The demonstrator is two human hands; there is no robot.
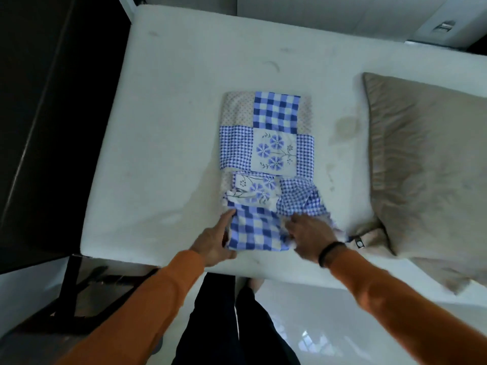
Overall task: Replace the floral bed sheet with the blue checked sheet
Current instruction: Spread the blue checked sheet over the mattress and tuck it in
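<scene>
Blue checked sheet lies folded in a long packet at the middle of the bare white mattress, its near end beginning to come loose close to the mattress edge. The beige pillow lies well apart to the right.

Left hand: forefinger extended, resting along the left side of the nearest fold; remaining fingers appear loosely curled, and no firm grasp is evident. Right hand: laid over the loosened cloth on the right of the packet; motion blur prevents a finding on whether its fingers pinch the fabric or merely press it.

Handling assessment: thin woven cloth, judged light, limp and non-fragile (it will sag and drag, not slide as one piece). Recommended hold is the free hemmed edge or corners of the nearest fold, one in each hand, so the layers open in order. No floral sheet is in view.
</scene>
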